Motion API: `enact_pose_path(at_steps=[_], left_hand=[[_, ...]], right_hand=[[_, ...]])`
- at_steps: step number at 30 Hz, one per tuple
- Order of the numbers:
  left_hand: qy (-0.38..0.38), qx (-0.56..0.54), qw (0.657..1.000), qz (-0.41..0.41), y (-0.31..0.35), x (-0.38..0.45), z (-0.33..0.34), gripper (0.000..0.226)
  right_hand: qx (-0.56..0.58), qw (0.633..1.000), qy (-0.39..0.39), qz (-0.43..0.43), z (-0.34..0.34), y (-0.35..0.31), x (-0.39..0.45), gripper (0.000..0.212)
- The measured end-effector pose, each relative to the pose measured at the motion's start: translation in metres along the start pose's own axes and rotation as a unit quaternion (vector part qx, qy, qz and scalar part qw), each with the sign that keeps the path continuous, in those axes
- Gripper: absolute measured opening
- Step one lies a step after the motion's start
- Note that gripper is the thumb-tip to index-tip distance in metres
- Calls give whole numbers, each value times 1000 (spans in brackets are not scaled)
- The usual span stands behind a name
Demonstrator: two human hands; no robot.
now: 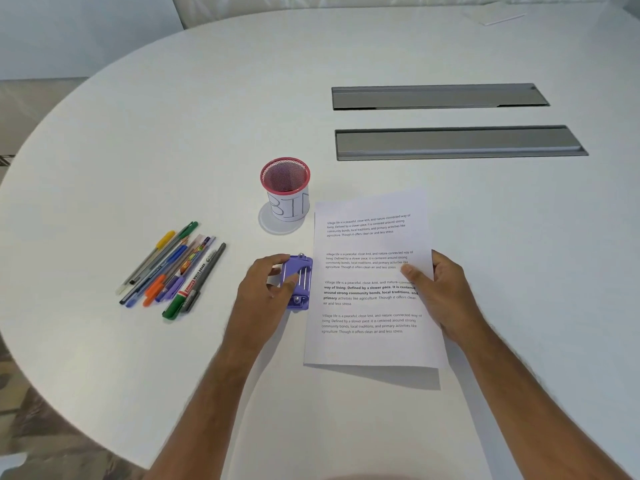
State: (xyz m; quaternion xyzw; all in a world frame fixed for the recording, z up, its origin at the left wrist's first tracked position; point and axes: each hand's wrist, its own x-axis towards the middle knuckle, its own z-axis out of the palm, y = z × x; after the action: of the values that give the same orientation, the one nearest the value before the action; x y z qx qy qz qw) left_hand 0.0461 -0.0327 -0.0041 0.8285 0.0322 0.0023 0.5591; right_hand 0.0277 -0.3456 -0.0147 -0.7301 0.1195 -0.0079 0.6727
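Observation:
A printed white sheet of paper [367,344] is held slightly above the white table, its near edge casting a shadow. My right hand [441,292] pinches its right edge, thumb on top of the text. A purple hole punch [300,282] sits on the table at the sheet's left edge. My left hand [265,289] grips the punch from the left, thumb across its top.
A pink mesh cup [285,188] labelled BIN stands on a round coaster just beyond the punch. Several pens and markers [173,268] lie bunched at the left. Two grey recessed cable trays [457,142] lie at the back right. The round table's edge [52,393] curves near left.

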Motion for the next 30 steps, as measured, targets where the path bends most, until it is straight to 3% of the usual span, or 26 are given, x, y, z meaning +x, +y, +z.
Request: enact_pose_path(at_steps=[30], left_hand=[[-42,-13,999,11,3,-1,16,30]], right_hand=[[-36,999,-18,-29,0,3,3,15]])
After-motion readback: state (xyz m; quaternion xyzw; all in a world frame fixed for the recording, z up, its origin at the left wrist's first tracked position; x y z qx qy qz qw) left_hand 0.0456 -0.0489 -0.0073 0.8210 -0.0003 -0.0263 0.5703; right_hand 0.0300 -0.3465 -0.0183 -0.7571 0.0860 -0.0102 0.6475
